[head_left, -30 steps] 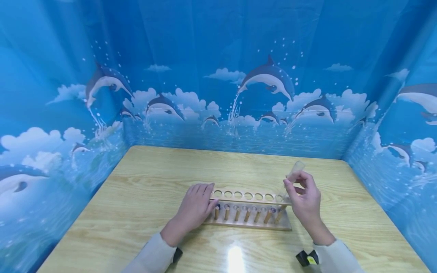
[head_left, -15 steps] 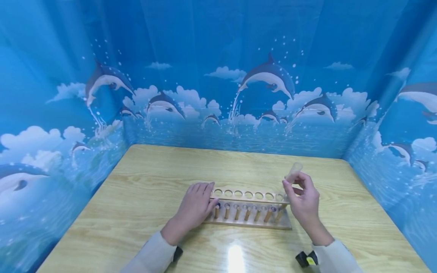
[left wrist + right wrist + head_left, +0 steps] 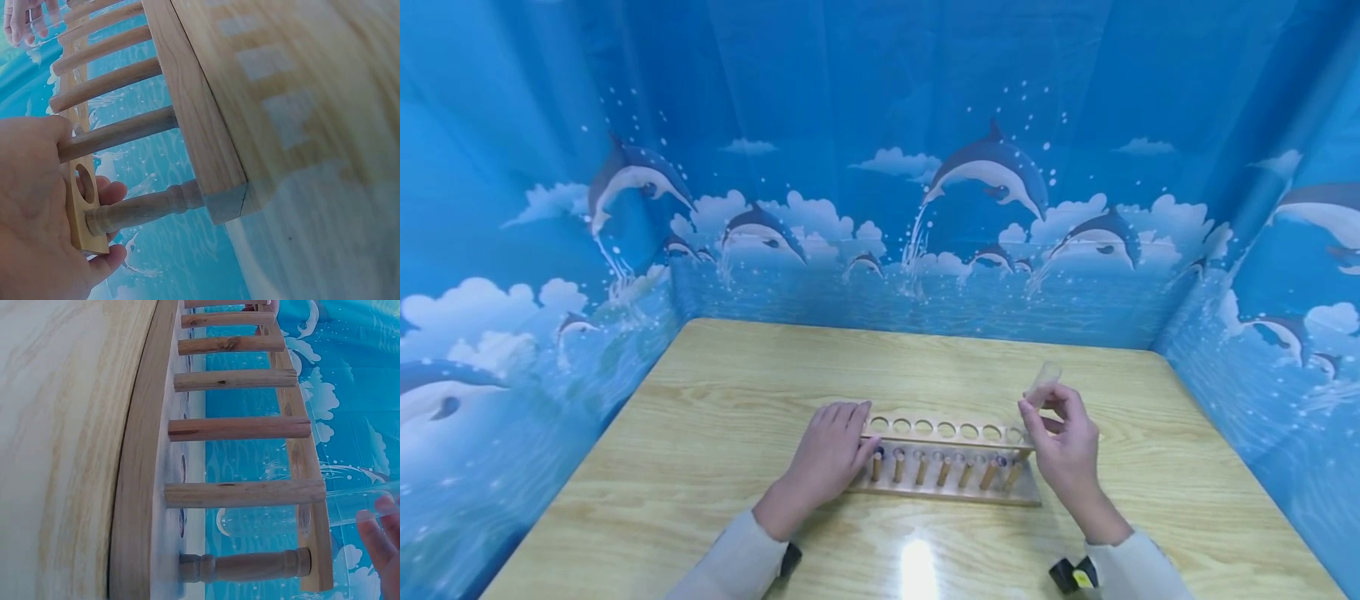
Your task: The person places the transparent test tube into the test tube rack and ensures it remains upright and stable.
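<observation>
Table (image 3: 760, 367), right hand (image 3: 1066, 442) pinching clear tube (image 3: 1046, 377)

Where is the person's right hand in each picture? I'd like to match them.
Head: right hand right of centre, lower half, pinching a clear tube.
Left wrist: right hand in the top left corner, cut off.
Right wrist: right hand at the right edge, lower half, cut off.
Shared landmark: the wooden rack.

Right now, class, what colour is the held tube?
The tube looks clear, colourless; best in the right wrist view.
</observation>
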